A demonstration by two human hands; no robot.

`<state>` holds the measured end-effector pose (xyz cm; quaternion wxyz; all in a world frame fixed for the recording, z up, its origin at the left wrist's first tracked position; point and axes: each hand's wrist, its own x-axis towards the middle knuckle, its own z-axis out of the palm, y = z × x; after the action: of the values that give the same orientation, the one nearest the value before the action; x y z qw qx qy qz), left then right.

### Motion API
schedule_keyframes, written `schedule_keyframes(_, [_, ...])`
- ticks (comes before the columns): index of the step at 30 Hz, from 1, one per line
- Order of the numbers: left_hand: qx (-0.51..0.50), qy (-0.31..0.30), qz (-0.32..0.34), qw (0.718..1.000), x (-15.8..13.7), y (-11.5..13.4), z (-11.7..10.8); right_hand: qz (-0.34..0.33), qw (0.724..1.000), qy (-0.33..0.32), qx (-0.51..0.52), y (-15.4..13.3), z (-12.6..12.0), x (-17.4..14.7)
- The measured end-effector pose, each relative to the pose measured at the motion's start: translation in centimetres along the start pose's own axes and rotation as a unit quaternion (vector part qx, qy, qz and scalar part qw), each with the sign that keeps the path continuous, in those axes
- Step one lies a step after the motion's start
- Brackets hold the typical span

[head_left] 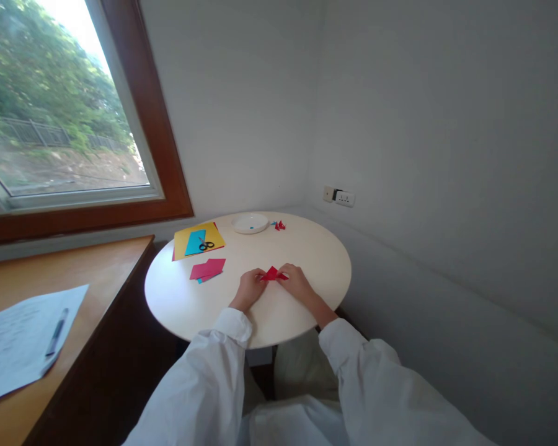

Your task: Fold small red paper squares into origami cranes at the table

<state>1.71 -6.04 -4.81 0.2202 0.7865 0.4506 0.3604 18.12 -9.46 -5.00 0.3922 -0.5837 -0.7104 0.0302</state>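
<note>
A folded piece of red paper (272, 273) is held just above the front part of the round white table (167, 297). It has a raised point in the middle and a flap out to each side. My left hand (250, 288) pinches its left flap, fingers closed. On the other side, my right hand (299, 284) grips the right flap with bent fingers. Left of my hands lie loose pink paper squares (208, 269), with a blue edge showing beneath. Small folded red paper pieces (279, 226), with a bit of blue beside them, stand at the back of the table.
A white plate (242, 224) with a small blue piece in it sits at the back. Black-handled scissors (206, 246) rest on blue paper (193, 243) over yellow sheets (216, 234). A wooden desk (116, 266) at left bears written paper (23, 334) and a pen (57, 332). Walls border the table.
</note>
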Motion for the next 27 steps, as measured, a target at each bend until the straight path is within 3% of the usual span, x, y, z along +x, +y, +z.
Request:
schedule_keyframes(6, [-0.007,-0.001,0.015,1.000,0.05,-0.20,0.16,-0.016,1.000,-0.015,0.002,-0.48,-0.18,-0.24])
schedule_keyframes(15, [-0.061,0.048,-0.034,0.996,0.17,-0.47,0.11,0.006,0.997,-0.013,0.072,-0.16,-0.11,-0.22])
schedule_keyframes(27, [-0.267,0.042,-0.057,0.961,0.42,0.19,-0.49,0.109,0.965,0.102,0.217,-1.05,-0.94,0.14])
